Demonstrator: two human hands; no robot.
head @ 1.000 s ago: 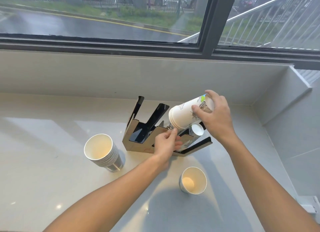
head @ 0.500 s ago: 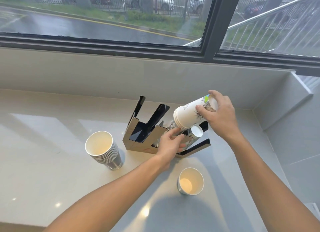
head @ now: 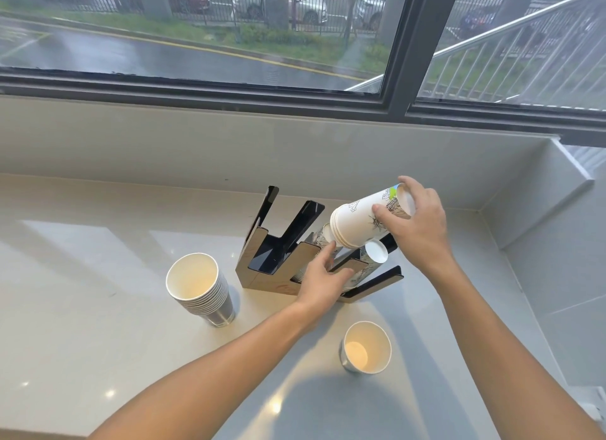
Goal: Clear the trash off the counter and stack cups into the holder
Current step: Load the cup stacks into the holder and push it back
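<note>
A black and wood cup holder [head: 278, 262] with slanted slots stands on the pale counter [head: 82, 275]. My right hand [head: 416, 229] grips a tilted stack of white printed cups [head: 360, 219] just above the holder's middle slot, rims pointing down-left. More printed cups [head: 319, 239] lie in that slot, partly hidden. My left hand [head: 323, 275] rests on the holder's front, fingers at the cups there. A small white cup [head: 376, 255] sits in the right slot. A stack of grey cups [head: 200, 288] stands left of the holder, and a single grey cup [head: 367, 347] stands in front.
A low wall [head: 229, 150] and dark window frame [head: 295, 98] run behind the counter. A side wall [head: 541, 210] closes the right end. The counter's near edge [head: 32, 434] shows at bottom left.
The white cup stack in my right hand has tipped slightly lower toward the holder's middle slot. My left hand stays on the holder, fingers stretched a little further up.
</note>
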